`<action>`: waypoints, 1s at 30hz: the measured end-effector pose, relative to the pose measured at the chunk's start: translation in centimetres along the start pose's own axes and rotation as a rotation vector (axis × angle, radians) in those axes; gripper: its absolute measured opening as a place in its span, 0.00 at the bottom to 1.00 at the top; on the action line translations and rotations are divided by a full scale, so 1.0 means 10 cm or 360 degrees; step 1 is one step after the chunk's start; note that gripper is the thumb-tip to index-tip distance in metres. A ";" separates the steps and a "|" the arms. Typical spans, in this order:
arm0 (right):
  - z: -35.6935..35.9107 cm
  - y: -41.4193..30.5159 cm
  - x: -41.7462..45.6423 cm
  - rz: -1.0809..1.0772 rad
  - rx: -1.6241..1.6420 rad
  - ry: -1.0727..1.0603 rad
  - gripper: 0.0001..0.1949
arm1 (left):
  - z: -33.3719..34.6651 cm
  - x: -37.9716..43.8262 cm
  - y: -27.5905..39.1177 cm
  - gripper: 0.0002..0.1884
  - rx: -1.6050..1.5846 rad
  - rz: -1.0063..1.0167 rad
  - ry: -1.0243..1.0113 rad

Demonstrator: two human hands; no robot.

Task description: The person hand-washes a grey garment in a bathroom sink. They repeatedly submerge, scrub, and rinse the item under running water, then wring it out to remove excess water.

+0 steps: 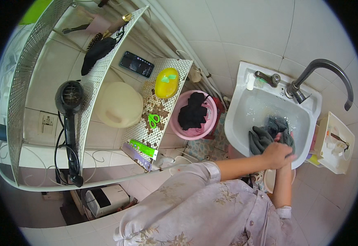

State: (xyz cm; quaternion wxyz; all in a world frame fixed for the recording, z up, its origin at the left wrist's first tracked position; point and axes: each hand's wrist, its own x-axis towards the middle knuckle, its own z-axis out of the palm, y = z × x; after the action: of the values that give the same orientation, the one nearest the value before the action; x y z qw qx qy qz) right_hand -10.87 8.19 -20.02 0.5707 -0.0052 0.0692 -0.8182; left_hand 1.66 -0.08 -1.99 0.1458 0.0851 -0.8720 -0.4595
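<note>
Dark grey wet cloth (260,138) lies in the near part of a white washbasin (237,123), partly in water. Over the basin's near rim, my left hand (276,153) crosses on top of my right wrist and is slightly blurred; its grip is hard to make out. My right hand (286,163) reaches in from below, largely hidden by the left, with fingertips showing against the cloth. Behind the cloth stands a dark curved faucet (317,64), its spout swung to the right, beside a second small tap (268,78).
Left of the basin, a pink tub (174,123) holds black and pink-checked cloth. A rusty white rack (126,135) carries a phone (136,64), yellow soap dish (166,89), green scissors (153,120) and black hair dryer (70,123). A cream plastic caddy (326,153) is at right.
</note>
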 end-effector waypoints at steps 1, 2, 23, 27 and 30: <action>-0.21 0.02 0.06 0.0145 0.0168 -0.0355 0.19 | 0.09 0.06 -0.19 0.20 0.0166 -0.0166 0.0079; -0.38 0.32 0.00 -0.0458 -0.0429 -0.0264 0.18 | 0.26 0.19 -0.54 0.20 0.0331 -0.0338 0.0163; 0.73 0.06 0.25 -0.0023 0.0050 -0.0048 0.21 | 0.06 0.10 -0.10 0.14 -0.0092 -0.0416 0.0338; 1.53 0.32 0.09 -0.0321 -0.0003 0.0900 0.23 | 0.13 0.41 -0.98 0.13 -0.0159 -0.0797 0.0357; 1.71 0.41 0.01 -0.0250 -0.0003 0.0598 0.24 | 0.15 0.58 -1.68 0.13 0.0285 -0.0767 0.0407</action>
State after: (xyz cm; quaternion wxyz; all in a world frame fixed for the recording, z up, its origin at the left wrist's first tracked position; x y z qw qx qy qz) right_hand -5.62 4.89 -3.57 0.4822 0.1417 0.1746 -0.8467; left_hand -4.07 -10.04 -15.66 0.1331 0.3597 -0.8382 -0.3877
